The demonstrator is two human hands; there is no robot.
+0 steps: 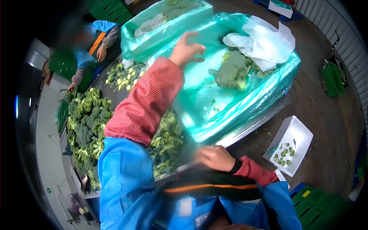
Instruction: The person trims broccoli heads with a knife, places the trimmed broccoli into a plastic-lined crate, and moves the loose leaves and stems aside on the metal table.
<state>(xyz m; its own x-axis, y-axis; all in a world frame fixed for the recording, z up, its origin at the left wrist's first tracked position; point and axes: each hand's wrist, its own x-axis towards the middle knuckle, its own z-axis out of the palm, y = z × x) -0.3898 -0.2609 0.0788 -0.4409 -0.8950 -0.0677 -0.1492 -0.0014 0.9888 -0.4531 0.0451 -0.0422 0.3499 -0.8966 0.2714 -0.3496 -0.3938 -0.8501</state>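
Observation:
My left hand (188,50) is raised over the near left part of a box lined with green plastic (237,115), its fingers spread and holding nothing. Inside that box lie broccoli heads (232,71) and a crumpled white plastic sheet (268,42). Close to my body, at the table's edge by the box's near corner, is my right hand (214,158); its fingers are blurred, and whether they hold anything is not visible. Loose broccoli pieces and leaves (166,142) lie on the table below my left sleeve.
A broccoli pile (88,126) stands at left, cut stems (126,76) beyond it. Behind is a second lined box (165,23). A co-worker's hand (101,53) is at upper left. A white box (293,143) with small florets stands at right; green crates (318,207) are below.

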